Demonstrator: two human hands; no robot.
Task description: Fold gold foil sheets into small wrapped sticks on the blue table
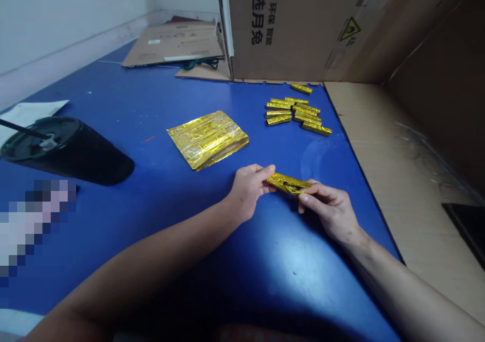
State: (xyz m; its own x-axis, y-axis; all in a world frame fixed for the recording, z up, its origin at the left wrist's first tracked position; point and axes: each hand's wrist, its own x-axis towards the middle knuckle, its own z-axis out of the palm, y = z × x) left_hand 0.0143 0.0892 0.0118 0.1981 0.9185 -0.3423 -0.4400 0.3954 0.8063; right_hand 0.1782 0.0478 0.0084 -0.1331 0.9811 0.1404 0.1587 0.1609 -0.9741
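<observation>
Between my hands is a strip of folded gold foil paper (288, 181), held just above the blue table; a gap shows along its near side. My left hand (250, 188) pinches its left end, thumb on top. At the right end, the thumb and fingers of my right hand (331, 208) grip the paper. A flat stack of gold foil sheets (208, 139) lies to the left, beyond my left hand. Farther off to the right sits a loose group of several narrow folded gold foil pieces (278, 113).
A dark tumbler with a straw (91, 150) stands on the blue table (151, 261) at left, near white paper (38, 110). A large cardboard box (295, 34) rises at the back. Flat cardboard (178, 41) lies behind, and more cardboard (375, 145) borders the right edge.
</observation>
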